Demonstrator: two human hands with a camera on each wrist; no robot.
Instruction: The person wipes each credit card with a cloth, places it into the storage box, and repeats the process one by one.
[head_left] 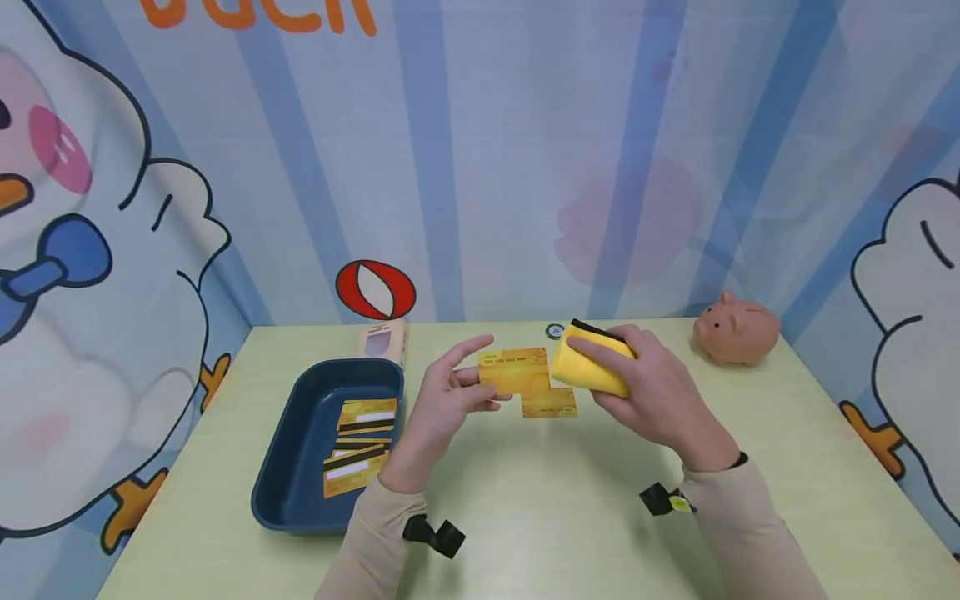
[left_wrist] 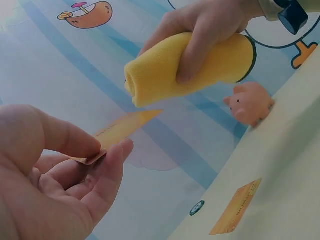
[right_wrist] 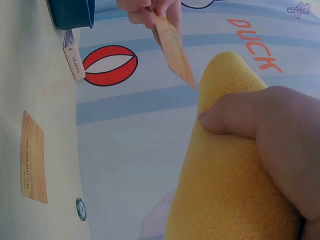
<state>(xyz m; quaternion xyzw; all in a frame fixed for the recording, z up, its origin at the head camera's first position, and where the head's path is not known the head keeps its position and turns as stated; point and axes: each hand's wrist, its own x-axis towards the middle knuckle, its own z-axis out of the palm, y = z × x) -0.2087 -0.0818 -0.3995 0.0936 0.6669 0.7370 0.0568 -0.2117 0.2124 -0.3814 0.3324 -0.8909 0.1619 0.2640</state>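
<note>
Two-handed work above a pale table (head_left: 525, 517). The left hand (head_left: 441, 398) pinches 1 gold card (head_left: 513, 368) between thumb and fingers, the card held clear of the table near the middle of the scene. The right hand (head_left: 663, 400), to the right, has its grip closed around a bundled yellow cloth (head_left: 592, 365) with a black edge; the left wrist view shows a gap between cloth and held card. A 2nd gold card (head_left: 558, 405) lies flat on the table, numbers upward, partly hidden behind the held card in the head view. At left, a dark blue tray (head_left: 273, 475) contains at least 3 cards (head_left: 354, 477), black stripes upward, some overlapping. Just beyond the tray stands a small box (head_left: 380, 340). A round chip (head_left: 555, 331) lies near the far edge; a pink piggy bank (head_left: 738, 331) stands at far right.
</note>
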